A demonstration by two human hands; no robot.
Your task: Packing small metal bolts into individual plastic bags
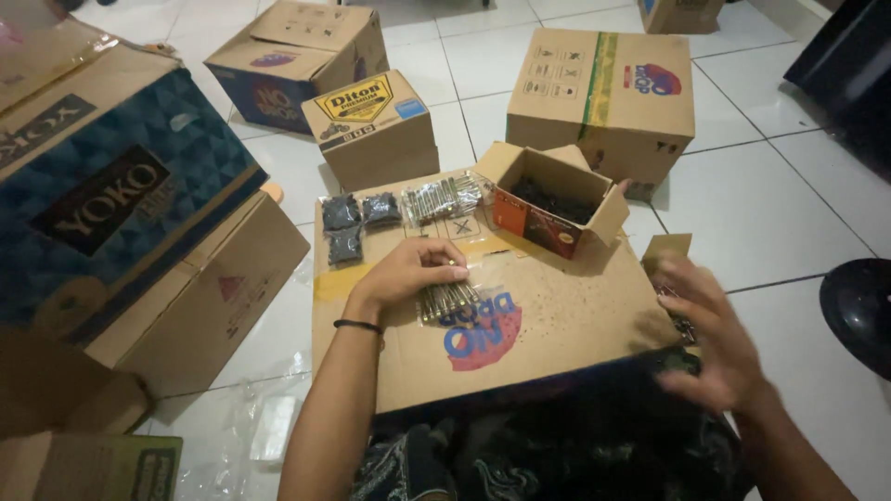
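Observation:
A flat cardboard sheet point(557, 325) lies over my lap as a work surface. My left hand point(408, 271) rests on it, fingers curled over a clear bag of long brass-coloured screws point(448, 299). My right hand point(715, 339) hovers blurred at the sheet's right edge, fingers spread, near a few dark screws point(685, 325); whether it holds any I cannot tell. At the sheet's far edge lie three small bags of black screws point(357, 223) and a clear bag of silver screws point(444, 198). A small open orange carton point(548, 199) with dark screws inside stands at the far right corner.
Closed cardboard boxes ring the spot: a blue-printed one point(102, 186) on a plain one point(200, 301) at left, three behind point(371, 130) point(295, 60) point(603, 97). Empty plastic bags point(251, 431) lie on the white tile floor. A black round object point(858, 306) sits at right.

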